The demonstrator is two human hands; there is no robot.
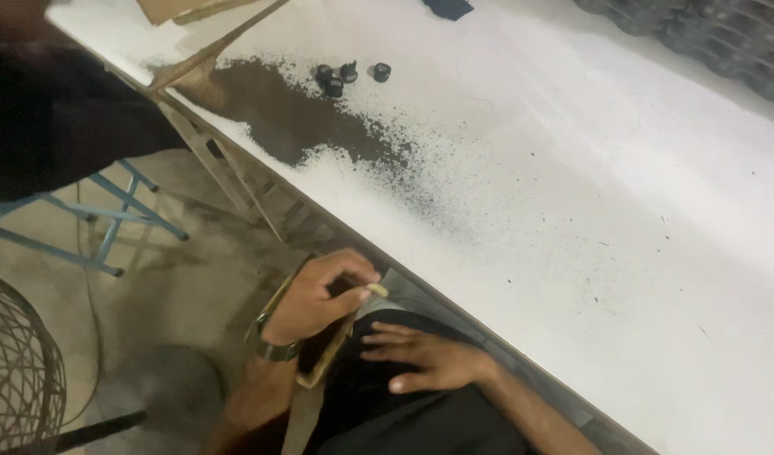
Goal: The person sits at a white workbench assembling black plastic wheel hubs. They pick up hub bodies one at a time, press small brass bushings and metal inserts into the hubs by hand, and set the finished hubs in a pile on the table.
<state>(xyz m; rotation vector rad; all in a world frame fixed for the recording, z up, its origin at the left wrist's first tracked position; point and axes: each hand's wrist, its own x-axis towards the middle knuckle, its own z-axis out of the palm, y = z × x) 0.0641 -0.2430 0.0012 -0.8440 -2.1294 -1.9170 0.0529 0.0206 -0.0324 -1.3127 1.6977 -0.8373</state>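
We sit at a white table (589, 194) with a dark powder spill (294, 118) and small black caps (341, 77) well away near its far edge. Below the near edge, our left hand (315, 299) grips a flat cardboard piece (319, 358), probably a scoop; keep it level. Our right hand (429, 358) rests open on our lap, holding nothing. Open room lies to the left.

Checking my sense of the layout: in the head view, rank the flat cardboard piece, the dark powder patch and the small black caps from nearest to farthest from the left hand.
1. Flat cardboard piece: in the left hand, below the table edge.
2. Dark powder patch: on the table, up-left.
3. Small black caps: just beyond the powder.
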